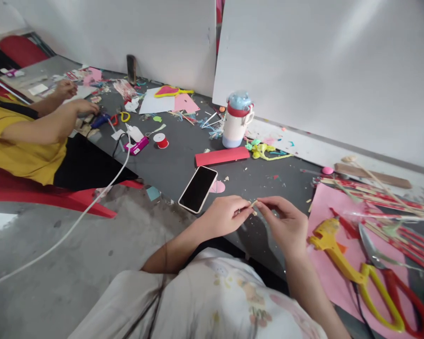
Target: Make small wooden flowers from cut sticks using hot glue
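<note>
Between my hands, just over the table's front edge, is a small thin pale-yellow strip (254,204); its exact kind is too small to make out. My left hand (229,214) pinches its left end between thumb and index finger. At the other end, the fingertips of my right hand (284,221) are closed on it. Small pale crumbs lie on the table below the fingers. A phone (198,189) with a dark screen lies left of my left hand, beside a pink paper piece (218,186). Right of my right hand is a yellow glue gun (334,249).
Scissors (378,268) and the glue gun lie on pink paper (321,202), near red-and-cream sticks (420,245). A bottle (237,120) stands behind a red strip (222,156). Further left are a thread spool (160,140), a white cable (102,193) and a co-worker in a yellow top (28,150).
</note>
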The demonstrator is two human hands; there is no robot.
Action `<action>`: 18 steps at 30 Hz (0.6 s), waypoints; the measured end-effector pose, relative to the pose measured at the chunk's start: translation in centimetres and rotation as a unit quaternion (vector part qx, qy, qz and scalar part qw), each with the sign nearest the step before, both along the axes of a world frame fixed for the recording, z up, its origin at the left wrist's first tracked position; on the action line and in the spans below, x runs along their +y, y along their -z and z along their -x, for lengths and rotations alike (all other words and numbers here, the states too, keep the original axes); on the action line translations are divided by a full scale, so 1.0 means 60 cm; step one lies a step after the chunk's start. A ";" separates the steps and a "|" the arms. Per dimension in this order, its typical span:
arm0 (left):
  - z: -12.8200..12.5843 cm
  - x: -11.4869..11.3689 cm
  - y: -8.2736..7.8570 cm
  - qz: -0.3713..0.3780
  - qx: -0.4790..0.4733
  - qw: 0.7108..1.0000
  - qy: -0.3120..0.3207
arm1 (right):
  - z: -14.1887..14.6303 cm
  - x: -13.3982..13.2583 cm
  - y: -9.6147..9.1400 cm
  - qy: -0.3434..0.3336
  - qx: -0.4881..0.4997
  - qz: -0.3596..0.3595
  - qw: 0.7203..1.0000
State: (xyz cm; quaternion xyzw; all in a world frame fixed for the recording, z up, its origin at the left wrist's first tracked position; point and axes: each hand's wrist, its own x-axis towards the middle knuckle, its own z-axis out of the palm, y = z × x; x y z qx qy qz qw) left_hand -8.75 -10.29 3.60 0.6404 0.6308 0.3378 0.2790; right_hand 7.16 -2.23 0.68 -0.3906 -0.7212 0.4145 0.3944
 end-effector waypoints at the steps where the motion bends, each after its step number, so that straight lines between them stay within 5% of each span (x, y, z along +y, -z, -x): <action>1: -0.001 0.000 0.001 -0.004 0.005 1.000 -0.003 | 0.002 -0.001 0.001 0.005 -0.001 0.007 1.000; 11: -0.006 0.007 0.019 -0.051 0.090 0.995 -0.008 | -0.002 0.001 0.000 0.024 0.010 0.094 0.995; 18: -0.008 0.009 0.025 -0.054 0.085 0.995 0.002 | -0.011 0.007 0.008 -0.025 0.041 0.189 0.981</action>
